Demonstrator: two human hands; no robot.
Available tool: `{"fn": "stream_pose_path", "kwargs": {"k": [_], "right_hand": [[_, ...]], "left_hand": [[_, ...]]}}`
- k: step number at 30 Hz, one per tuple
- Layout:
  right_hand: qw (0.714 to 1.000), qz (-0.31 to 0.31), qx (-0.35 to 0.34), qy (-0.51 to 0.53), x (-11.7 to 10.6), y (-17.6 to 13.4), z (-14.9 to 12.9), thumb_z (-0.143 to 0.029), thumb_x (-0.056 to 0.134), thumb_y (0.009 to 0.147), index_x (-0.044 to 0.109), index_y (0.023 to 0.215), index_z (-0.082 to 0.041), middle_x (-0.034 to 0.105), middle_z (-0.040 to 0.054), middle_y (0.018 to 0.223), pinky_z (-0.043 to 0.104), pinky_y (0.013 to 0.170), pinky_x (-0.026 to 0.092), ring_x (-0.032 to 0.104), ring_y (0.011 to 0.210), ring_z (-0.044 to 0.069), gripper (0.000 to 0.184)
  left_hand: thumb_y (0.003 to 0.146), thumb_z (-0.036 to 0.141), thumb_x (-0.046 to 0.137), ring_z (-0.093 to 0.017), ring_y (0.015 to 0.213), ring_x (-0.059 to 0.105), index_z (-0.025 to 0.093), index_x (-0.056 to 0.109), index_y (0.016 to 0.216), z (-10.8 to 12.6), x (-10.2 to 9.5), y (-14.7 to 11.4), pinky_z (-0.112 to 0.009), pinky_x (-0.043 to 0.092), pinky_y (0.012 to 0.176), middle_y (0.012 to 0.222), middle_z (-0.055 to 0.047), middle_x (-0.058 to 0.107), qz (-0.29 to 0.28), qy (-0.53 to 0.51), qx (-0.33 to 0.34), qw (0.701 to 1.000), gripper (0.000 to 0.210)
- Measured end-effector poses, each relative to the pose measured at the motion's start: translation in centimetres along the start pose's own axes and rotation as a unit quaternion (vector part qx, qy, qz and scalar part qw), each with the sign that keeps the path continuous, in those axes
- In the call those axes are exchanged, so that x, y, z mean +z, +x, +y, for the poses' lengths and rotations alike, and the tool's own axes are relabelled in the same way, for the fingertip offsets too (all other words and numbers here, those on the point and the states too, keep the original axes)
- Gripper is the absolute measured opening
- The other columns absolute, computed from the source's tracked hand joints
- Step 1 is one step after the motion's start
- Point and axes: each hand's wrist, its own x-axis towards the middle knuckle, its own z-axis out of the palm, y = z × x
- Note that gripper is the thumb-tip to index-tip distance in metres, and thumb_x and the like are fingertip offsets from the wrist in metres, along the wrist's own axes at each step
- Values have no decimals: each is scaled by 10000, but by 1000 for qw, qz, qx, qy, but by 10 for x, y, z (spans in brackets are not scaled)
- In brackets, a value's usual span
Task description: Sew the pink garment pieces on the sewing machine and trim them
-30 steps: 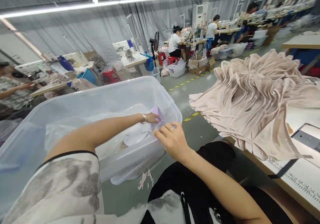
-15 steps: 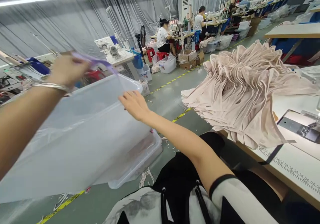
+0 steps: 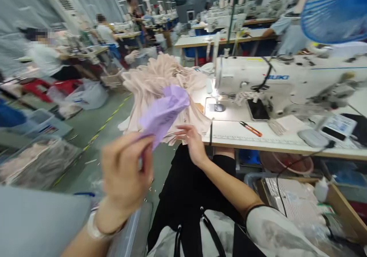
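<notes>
My left hand [image 3: 126, 169], raised in front of me, pinches a thin, crumpled purple sheet [image 3: 164, 112] between thumb and fingers. Motion blurs the sheet, and faint dark marks show on it; whether it is paper or cloth I cannot tell. Behind the sheet, partly covered by it, lies a thick heap of beige fabric pieces [image 3: 140, 89] on the sewing table [image 3: 226, 129]. My right hand [image 3: 193, 146] is beside the heap's near edge, fingers apart and holding nothing; contact with the fabric is unclear.
A white sewing machine [image 3: 286, 77] stands right of the heap. Thread snips [image 3: 250, 129], a phone [image 3: 258, 110] and folded cloth [image 3: 289, 124] lie on the table. A cardboard box [image 3: 340, 203] sits below. Plastic bins [image 3: 43, 157] stand left; a blue fan [image 3: 332, 12] is upper right.
My view has swung right, from the large plastic bin to the sewing table. My left hand has brought the purple sheet across before the heap; my right hand has left the bin's side.
</notes>
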Motion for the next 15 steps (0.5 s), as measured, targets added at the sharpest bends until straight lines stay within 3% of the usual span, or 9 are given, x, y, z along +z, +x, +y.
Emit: {"fn": "stream_pose_path", "kwargs": {"k": [2,4,7,9,10,12,15], "right_hand": [[987,141,-43,-64,-60,-7,-25,-516,466,1006,571,1059,-221,669,60,1094,359,841,562,674,901,169,317],[936,294,-103,-162,-110,-20,-46,-466,580,956,564,996,-223,656,21,973,330,804,545,651,838,155,247],[863,386,-141,-294,-163,-41,-69,-422,610,921,550,933,-220,621,3,855,326,755,529,627,790,166,211],[835,360,-136,-392,-182,-50,-78,-379,573,941,564,925,-219,628,14,844,343,762,526,627,794,180,161],[830,315,-132,-441,-187,-51,-80,-354,544,959,582,934,-219,645,29,870,360,794,528,636,830,190,142],[828,174,-129,-517,-191,-49,-81,-313,482,997,629,985,-221,683,65,980,402,895,523,646,970,214,174],[812,-23,-96,-575,-189,-35,-74,-299,444,1023,643,1177,-206,685,111,1180,452,1011,492,602,1158,243,268]], "left_hand": [[902,47,588,-221,1049,635,218,539,1352,17,47,8,-356,512,896,1117,-93,673,15,-31,155,987,484],[945,97,556,-203,993,662,251,571,1278,32,100,8,-324,522,824,1070,-63,705,-14,-88,237,967,368],[979,91,472,-181,863,681,220,563,1284,51,166,-1,-291,503,685,1009,-61,722,-112,-132,338,925,344],[985,58,405,-166,802,676,214,473,1414,58,193,-10,-290,505,676,993,-57,717,-189,-139,345,909,461],[990,60,386,-165,799,673,204,428,1459,60,201,-15,-294,517,699,989,-56,715,-217,-152,329,906,493],[1014,144,404,-185,895,675,162,417,1466,57,209,-23,-320,542,799,1039,-79,714,-248,-211,289,900,452],[1013,367,477,-239,1122,615,163,534,1348,38,210,-23,-392,514,974,1215,-123,676,-250,-299,216,895,396]]}}
